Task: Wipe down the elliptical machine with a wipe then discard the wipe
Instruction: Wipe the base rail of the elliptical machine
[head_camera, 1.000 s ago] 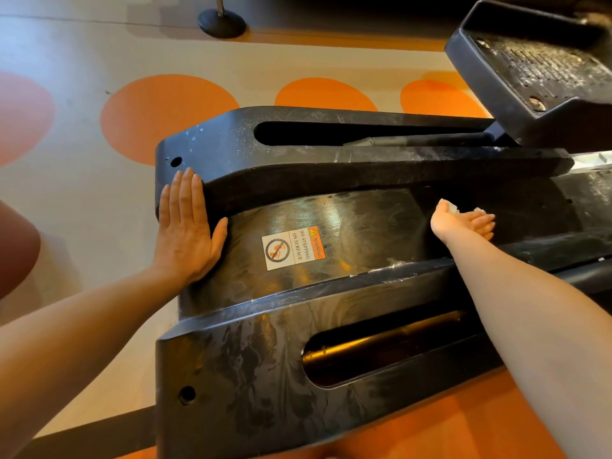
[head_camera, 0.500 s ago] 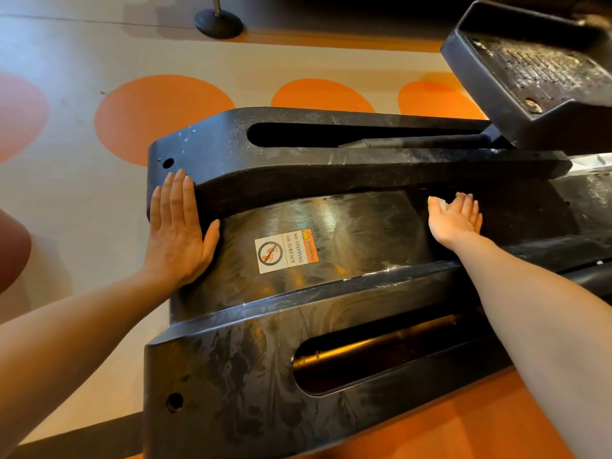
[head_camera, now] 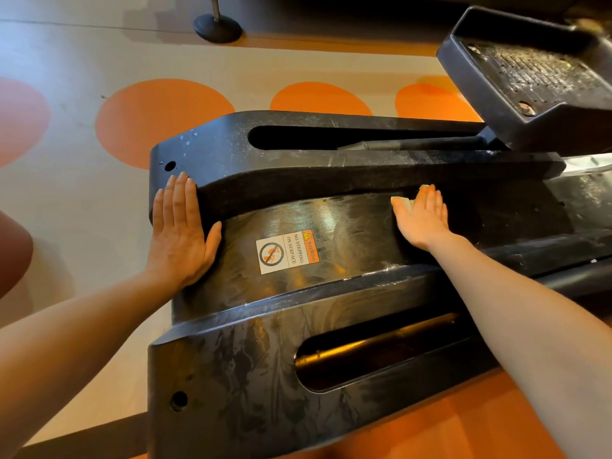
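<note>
Head view shows wiping in hand: the right hand (head_camera: 422, 220) lies flat, fingers straight and together, pressing a white wipe (head_camera: 408, 203) onto the black centre cover of the elliptical machine (head_camera: 251, 376); only a small part of the wipe shows at the fingertips and thumb side. Left hand (head_camera: 180, 233) rests flat, fingers straight, on the cover's end, apparently bracing. Judged mid-task, with discarding not yet due. Next stroke calls for steady palm pressure so the wipe does not slip out. A warning label (head_camera: 287, 252) lies between the hands. Raised rail just beyond the right fingertips limits reach; a pedal (head_camera: 530, 77) stands well beyond it. No bin is visible
</note>
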### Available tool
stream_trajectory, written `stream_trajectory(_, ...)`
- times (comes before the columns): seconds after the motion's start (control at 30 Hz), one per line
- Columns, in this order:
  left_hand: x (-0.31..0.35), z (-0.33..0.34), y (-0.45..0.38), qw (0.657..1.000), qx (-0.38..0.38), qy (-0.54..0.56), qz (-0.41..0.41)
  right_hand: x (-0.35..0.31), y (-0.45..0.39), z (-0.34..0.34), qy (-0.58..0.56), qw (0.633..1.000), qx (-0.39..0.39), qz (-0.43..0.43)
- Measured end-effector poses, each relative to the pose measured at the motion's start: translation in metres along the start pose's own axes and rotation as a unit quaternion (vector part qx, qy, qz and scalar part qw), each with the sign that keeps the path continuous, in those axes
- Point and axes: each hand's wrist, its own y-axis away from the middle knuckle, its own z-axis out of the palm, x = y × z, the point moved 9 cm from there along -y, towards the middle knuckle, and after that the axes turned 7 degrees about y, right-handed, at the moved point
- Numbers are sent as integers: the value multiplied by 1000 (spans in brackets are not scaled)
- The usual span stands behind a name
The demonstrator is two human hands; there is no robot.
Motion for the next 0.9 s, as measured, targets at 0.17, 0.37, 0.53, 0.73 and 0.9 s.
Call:
stream_trajectory(0.17, 0, 0, 0, 1000, -8, -3, -1, -29, 17, 8, 17, 998, -14, -57)
stream_trajectory(0.37, 1, -1, 0, 1000, -16, -5, -1, -44, 47, 26, 88, 975, -105, -177)
stream_trajectory(0.53, 0, -4, 0, 1000, -27, -11, 11, -34, 69, 20, 161, 934, -184, -261)
stream_trajectory(0.73, 0, -3, 1, 999, -32, -11, 12, -32, 67, 9, 191, 920, -208, -272)
stream_trajectory(0.9, 0, -1, 1, 999, -33, -9, 11, -30, 69, 8, 177, 921, -203, -280)
